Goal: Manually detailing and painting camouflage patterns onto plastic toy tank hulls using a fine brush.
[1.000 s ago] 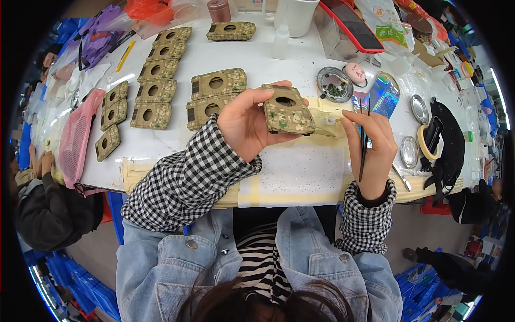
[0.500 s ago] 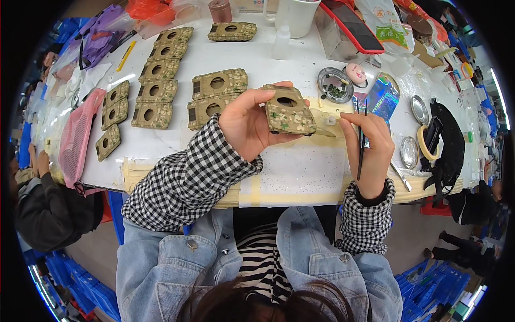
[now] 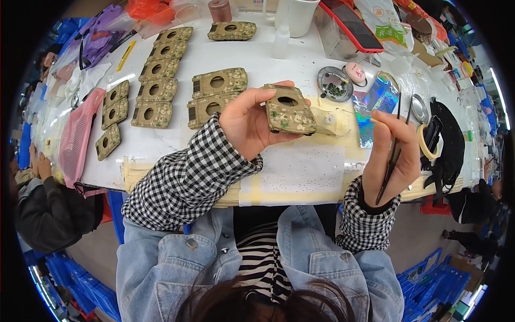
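My left hand [image 3: 248, 121] is closed around a tank model hull [image 3: 289, 114] in tan-and-green camouflage, thumb on its upper edge. The hull is tilted and shows a dark round opening. Black tweezers [image 3: 394, 155] rest among the fingers of my right hand [image 3: 394, 153], their tips spread and pointing away from me. The thumb and forefinger of that hand are close together, and I cannot make out whether something tiny is between them. Past the hull lies a yellowish taped patch [image 3: 335, 122] with a small whitish blob on it.
Camouflage hulls [image 3: 155, 90] stand in groups on the left and middle. A round dish [image 3: 335, 84] holds small dark green parts, with a shiny holographic sheet [image 3: 370, 102] nearby. Tape roll [image 3: 431, 140], phone [image 3: 351, 26], white mug [image 3: 298, 16] and pink mesh bag [image 3: 80, 139] lie around.
My right hand has drawn back to the right from the taped patch, and the tweezers moved with it. My left hand and the hull have hardly moved.
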{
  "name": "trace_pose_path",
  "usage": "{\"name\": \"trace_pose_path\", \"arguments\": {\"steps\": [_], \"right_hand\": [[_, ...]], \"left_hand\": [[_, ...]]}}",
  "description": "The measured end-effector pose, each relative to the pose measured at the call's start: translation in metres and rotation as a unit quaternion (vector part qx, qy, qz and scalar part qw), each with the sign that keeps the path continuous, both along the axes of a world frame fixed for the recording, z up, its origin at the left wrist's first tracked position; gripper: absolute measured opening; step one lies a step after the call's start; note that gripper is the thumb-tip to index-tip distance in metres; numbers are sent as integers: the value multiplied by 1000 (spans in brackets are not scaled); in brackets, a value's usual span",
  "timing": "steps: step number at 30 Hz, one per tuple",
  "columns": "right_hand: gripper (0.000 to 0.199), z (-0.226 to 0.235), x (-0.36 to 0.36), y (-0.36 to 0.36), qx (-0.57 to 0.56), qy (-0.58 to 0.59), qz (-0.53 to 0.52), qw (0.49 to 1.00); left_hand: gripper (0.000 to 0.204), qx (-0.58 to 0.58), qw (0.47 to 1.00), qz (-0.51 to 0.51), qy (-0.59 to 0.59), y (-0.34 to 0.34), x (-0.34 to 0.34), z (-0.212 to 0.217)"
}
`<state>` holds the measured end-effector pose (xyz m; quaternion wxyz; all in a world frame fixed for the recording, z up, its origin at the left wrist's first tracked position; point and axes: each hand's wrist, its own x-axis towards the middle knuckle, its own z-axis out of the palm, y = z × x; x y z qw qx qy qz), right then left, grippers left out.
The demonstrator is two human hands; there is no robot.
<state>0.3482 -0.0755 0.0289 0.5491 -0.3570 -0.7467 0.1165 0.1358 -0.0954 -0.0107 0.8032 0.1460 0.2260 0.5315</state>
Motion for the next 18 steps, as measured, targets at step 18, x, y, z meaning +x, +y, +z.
{"name": "trace_pose_path", "arguments": {"steps": [18], "right_hand": [[15, -8, -27, 3, -178, 70, 203, 960]], "left_hand": [[48, -4, 1000, -7, 27, -2, 4, 5]]}}
